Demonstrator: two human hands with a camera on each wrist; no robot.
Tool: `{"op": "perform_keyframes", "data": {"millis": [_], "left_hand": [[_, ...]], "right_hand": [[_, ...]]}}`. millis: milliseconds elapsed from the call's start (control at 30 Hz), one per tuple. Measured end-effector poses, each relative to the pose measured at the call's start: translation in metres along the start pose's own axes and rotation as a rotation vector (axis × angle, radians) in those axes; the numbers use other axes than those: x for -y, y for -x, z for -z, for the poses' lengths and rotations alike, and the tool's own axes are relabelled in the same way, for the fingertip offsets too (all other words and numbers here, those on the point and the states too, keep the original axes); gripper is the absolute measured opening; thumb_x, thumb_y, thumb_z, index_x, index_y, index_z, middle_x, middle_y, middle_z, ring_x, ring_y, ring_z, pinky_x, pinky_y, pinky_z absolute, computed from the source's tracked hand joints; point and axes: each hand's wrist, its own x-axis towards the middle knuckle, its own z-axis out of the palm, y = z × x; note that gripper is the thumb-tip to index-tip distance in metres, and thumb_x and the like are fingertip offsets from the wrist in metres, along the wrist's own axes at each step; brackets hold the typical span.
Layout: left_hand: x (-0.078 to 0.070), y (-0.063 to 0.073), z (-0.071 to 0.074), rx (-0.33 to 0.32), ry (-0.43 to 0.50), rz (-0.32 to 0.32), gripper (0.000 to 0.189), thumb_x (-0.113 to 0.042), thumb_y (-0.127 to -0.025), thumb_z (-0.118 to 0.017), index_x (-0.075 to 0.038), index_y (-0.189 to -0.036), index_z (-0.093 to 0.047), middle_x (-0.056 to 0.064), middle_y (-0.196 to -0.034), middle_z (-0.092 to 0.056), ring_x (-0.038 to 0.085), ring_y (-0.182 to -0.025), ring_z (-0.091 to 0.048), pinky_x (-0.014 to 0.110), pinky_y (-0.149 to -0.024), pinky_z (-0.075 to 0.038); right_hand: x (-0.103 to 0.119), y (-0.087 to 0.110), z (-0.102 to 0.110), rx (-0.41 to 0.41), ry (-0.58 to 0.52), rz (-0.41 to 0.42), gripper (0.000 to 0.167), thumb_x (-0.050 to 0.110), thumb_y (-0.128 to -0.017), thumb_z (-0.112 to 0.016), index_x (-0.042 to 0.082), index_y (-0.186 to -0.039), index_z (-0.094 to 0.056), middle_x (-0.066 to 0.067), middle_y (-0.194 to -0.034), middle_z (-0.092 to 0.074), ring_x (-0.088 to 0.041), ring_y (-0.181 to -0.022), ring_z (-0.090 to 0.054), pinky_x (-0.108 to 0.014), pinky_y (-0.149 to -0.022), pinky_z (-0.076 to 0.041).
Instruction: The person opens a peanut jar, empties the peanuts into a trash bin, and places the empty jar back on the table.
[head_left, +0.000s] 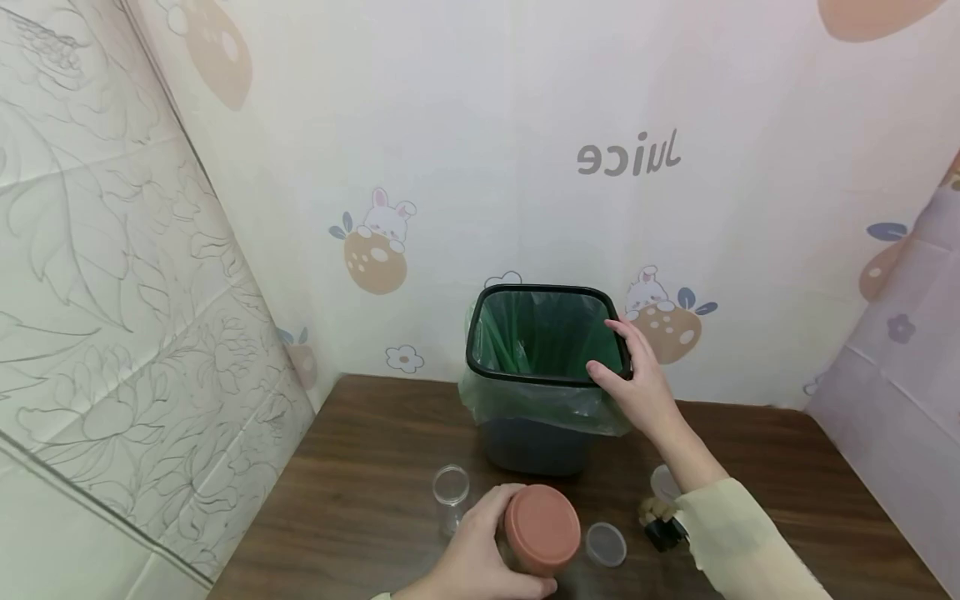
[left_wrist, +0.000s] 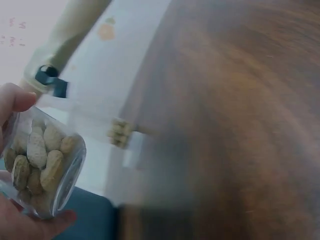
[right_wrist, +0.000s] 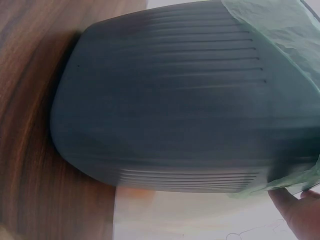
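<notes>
My left hand (head_left: 483, 550) grips a clear jar of peanuts (left_wrist: 42, 162) with a reddish-orange lid (head_left: 543, 527), just above the table's near side. The peanuts show through the clear wall in the left wrist view. My right hand (head_left: 637, 383) holds the right side of the black rim of a dark trash bin (head_left: 536, 446), thumb and forefinger reaching over the opening; its other fingers are mostly hidden. A green plastic bag (head_left: 498, 400) lines the bin and folds over its rim. In the right wrist view the bin's ribbed side (right_wrist: 170, 100) fills most of the picture.
A clear empty jar (head_left: 451, 492) stands left of the left hand. A round clear lid (head_left: 606, 544) lies to the right of the held jar. Loose-looking peanuts (head_left: 654, 512) and a clear round piece (head_left: 664, 483) sit below the right forearm. Patterned cloth (head_left: 450, 167) hangs behind the wooden table (head_left: 360, 467).
</notes>
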Motion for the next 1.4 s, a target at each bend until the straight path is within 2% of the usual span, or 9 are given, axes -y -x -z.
{"op": "perform_keyframes", "data": {"millis": [100,333,467,567,800,1000,1100,1267,1400], "left_hand": [[-0.013,-0.004,0.010,-0.019,0.021,0.021,0.085,-0.035,-0.077,-0.101,-0.037,-0.149,-0.055,-0.014,-0.137,-0.066,0.010,-0.123,-0.065,0.037,-0.106,-0.054],[-0.042,-0.018,0.035,-0.108,-0.020,-0.014,0.090,-0.027,-0.074,-0.103,-0.036,-0.149,-0.056,-0.013,-0.137,-0.068,0.014,-0.125,-0.066,0.042,-0.108,-0.053],[-0.055,-0.022,0.049,-0.156,-0.033,0.021,0.088,-0.028,-0.073,-0.103,-0.038,-0.147,-0.057,-0.015,-0.135,-0.069,0.013,-0.123,-0.066,0.044,-0.107,-0.054],[-0.060,-0.025,0.058,-0.176,-0.018,0.042,0.087,-0.027,-0.073,-0.102,-0.038,-0.147,-0.058,-0.015,-0.134,-0.069,0.014,-0.123,-0.067,0.043,-0.106,-0.055],[-0.070,-0.033,0.079,-0.231,-0.097,0.068,0.088,-0.025,-0.070,-0.104,-0.036,-0.146,-0.059,-0.016,-0.131,-0.069,0.012,-0.119,-0.066,0.043,-0.101,-0.057],[-0.075,-0.040,0.091,-0.267,-0.213,0.059,0.090,-0.025,-0.067,-0.105,-0.036,-0.145,-0.062,-0.019,-0.130,-0.067,0.008,-0.118,-0.064,0.046,-0.099,-0.056],[-0.074,-0.043,0.094,-0.275,-0.272,0.031,0.089,-0.027,-0.066,-0.105,-0.036,-0.144,-0.063,-0.020,-0.129,-0.066,0.007,-0.118,-0.063,0.047,-0.098,-0.056],[-0.071,-0.044,0.093,-0.279,-0.387,-0.014,0.088,-0.032,-0.065,-0.104,-0.030,-0.144,-0.064,-0.016,-0.129,-0.065,0.008,-0.119,-0.060,0.045,-0.095,-0.057],[-0.071,-0.041,0.088,-0.265,-0.460,-0.056,0.089,-0.035,-0.064,-0.103,-0.024,-0.143,-0.065,-0.013,-0.128,-0.065,0.008,-0.117,-0.058,0.042,-0.091,-0.057]], "right_hand": [[-0.001,0.000,0.000,0.002,0.000,0.005,0.078,0.041,-0.104,-0.068,0.013,-0.170,-0.035,-0.016,-0.181,-0.017,-0.046,-0.163,-0.020,-0.085,-0.117,-0.021],[-0.001,-0.002,0.003,0.021,0.024,0.007,0.081,0.041,-0.104,-0.068,0.013,-0.172,-0.032,-0.017,-0.181,-0.016,-0.047,-0.163,-0.019,-0.084,-0.118,-0.021],[0.001,-0.002,0.007,0.056,0.069,0.001,0.083,0.045,-0.105,-0.066,0.013,-0.172,-0.030,-0.019,-0.181,-0.014,-0.048,-0.163,-0.017,-0.085,-0.117,-0.020],[0.003,-0.004,0.010,0.082,0.117,0.008,0.084,0.048,-0.106,-0.065,0.011,-0.172,-0.028,-0.021,-0.181,-0.014,-0.050,-0.163,-0.017,-0.085,-0.117,-0.021],[0.009,-0.006,0.018,0.133,0.188,0.009,0.090,0.052,-0.107,-0.065,0.010,-0.174,-0.022,-0.024,-0.179,-0.016,-0.051,-0.162,-0.019,-0.083,-0.118,-0.023],[0.017,-0.008,0.028,0.187,0.189,0.006,0.092,0.051,-0.108,-0.064,0.010,-0.175,-0.016,-0.029,-0.176,-0.021,-0.055,-0.157,-0.030,-0.076,-0.113,-0.039],[0.024,-0.006,0.033,0.175,0.205,0.008,0.091,0.051,-0.109,-0.064,0.009,-0.175,-0.017,-0.031,-0.174,-0.024,-0.058,-0.150,-0.041,-0.075,-0.109,-0.044],[0.043,0.018,0.035,0.034,0.279,0.152,0.080,0.043,-0.107,-0.071,0.009,-0.169,-0.036,-0.026,-0.170,-0.036,-0.053,-0.139,-0.054,-0.073,-0.103,-0.050],[0.063,0.050,0.025,-0.072,0.306,0.329,0.068,0.028,-0.098,-0.083,0.011,-0.158,-0.054,-0.015,-0.159,-0.053,-0.035,-0.127,-0.062,-0.047,-0.100,-0.057]]}}
